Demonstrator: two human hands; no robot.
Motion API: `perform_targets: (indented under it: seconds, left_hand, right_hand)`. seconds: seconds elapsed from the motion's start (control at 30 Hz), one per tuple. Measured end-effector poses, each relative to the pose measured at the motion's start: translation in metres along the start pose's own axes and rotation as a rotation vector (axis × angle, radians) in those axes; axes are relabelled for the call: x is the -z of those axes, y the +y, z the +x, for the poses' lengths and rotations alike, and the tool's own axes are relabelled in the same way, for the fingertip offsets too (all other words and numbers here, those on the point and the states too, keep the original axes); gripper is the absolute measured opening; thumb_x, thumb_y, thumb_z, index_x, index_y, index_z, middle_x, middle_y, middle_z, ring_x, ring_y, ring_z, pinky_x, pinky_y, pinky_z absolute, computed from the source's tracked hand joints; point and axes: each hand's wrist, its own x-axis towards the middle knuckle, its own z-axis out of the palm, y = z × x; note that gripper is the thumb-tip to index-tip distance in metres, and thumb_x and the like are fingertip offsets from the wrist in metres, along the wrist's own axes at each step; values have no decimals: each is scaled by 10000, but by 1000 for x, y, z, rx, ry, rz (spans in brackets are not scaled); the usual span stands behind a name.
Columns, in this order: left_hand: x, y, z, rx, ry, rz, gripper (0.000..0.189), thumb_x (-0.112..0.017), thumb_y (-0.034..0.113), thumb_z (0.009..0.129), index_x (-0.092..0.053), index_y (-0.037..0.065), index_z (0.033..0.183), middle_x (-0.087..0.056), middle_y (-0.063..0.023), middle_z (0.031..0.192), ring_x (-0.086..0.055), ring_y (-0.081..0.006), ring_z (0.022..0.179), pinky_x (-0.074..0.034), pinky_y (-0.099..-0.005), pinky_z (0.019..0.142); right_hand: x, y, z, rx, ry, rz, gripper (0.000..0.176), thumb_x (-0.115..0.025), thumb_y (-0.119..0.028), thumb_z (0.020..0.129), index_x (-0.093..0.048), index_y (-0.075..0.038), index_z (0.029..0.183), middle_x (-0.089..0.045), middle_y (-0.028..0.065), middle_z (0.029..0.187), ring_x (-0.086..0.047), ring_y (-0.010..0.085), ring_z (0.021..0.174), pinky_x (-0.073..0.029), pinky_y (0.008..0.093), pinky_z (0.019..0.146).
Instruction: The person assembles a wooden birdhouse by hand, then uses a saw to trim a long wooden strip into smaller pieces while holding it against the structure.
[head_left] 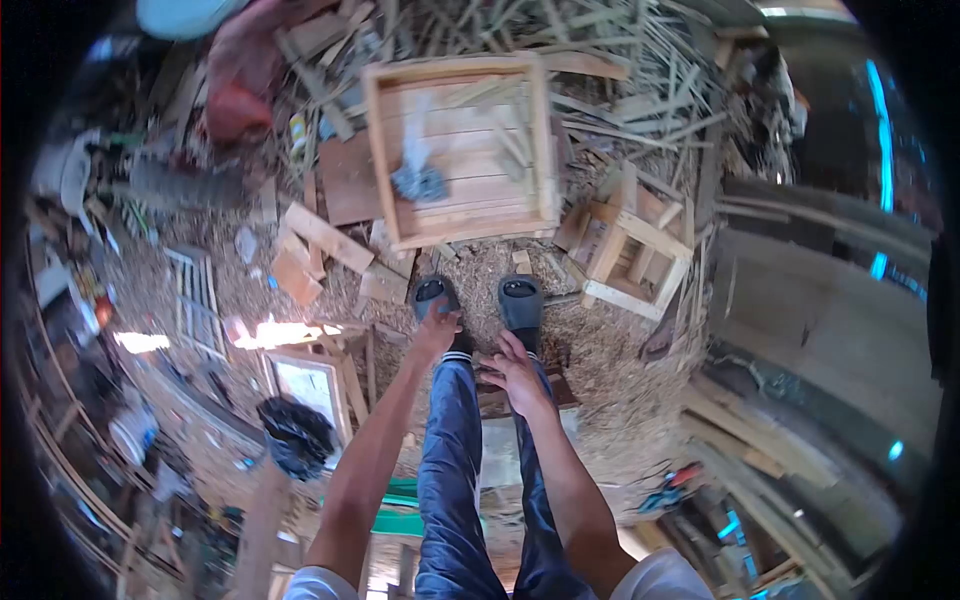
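Note:
My left hand (437, 332) hangs above my left foot and its dark slipper (432, 294). Its fingers point forward, slightly apart, and I see nothing held in them. My right hand (516, 372) is lower and to the right, over my right leg near the other slipper (520, 298). Its fingers are spread and nothing shows between them. In front of my feet lies a shallow wooden tray-like box (460, 205) with a slatted bottom. Inside it are a bluish crumpled bundle (420, 184), something clear like plastic, and a few thin wood strips.
Right of the box sits a small wooden frame structure (640, 255). Wood offcuts (330, 238) lie at its left, and a heap of strips (640, 90) rises behind. A black plastic bag (297, 437) is at lower left. Boards (780, 440) line the right side; sawdust covers the floor.

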Motion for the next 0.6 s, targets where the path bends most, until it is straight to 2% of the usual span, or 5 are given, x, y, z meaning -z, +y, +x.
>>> perform_targets:
  seconds: [0.17, 0.2, 0.37, 0.43, 0.6]
  left_hand:
    - [-43, 75, 12, -111, -122, 405, 386, -488, 194, 929, -412, 43, 1275, -679, -158, 891, -683, -250, 862, -522, -365, 773]
    - [-38, 16, 57, -486, -333, 961, 369, -484, 149, 956, -404, 7, 1286, -620, -136, 1121, -640, -214, 970, -505, -298, 825]
    - [-136, 100, 49, -444, -278, 893, 442, -481, 231, 971, -361, -13, 1319, -588, -203, 1144, -591, -314, 1075, -478, -387, 897]
    - [-182, 106, 50, -417, -6, 618, 505, -491, 345, 948, -425, -69, 1231, -502, -323, 1212, -557, -485, 1024, -456, -464, 920]
    - [-262, 172, 39, -622, 122, 757, 607, -479, 366, 947, -346, -128, 1275, -518, -352, 1141, -522, -477, 1070, -421, -476, 926]
  right_hand:
    - [35, -15, -14, 173, 173, 196, 564, -482, -65, 930, -275, -137, 1450, -302, 109, 1489, -564, 253, 1118, -523, 406, 860]
    - [51, -17, -9, 288, 296, 221, 511, -490, -55, 918, -339, -110, 1404, -385, 107, 1406, -576, 234, 1054, -530, 388, 835]
    - [175, -48, 25, 866, 1054, -407, 304, -517, -7, 883, -520, -6, 1187, -553, 138, 1189, -589, 282, 975, -503, 342, 783]
    - [198, -98, 17, 942, 1152, -404, 300, -514, -29, 904, -522, 0, 1202, -541, 181, 1182, -564, 343, 1002, -479, 358, 829]
    - [255, -160, 50, 980, 1241, -758, 403, -496, -226, 959, -444, -11, 1296, -503, 246, 1234, -510, 387, 1128, -460, 442, 901]
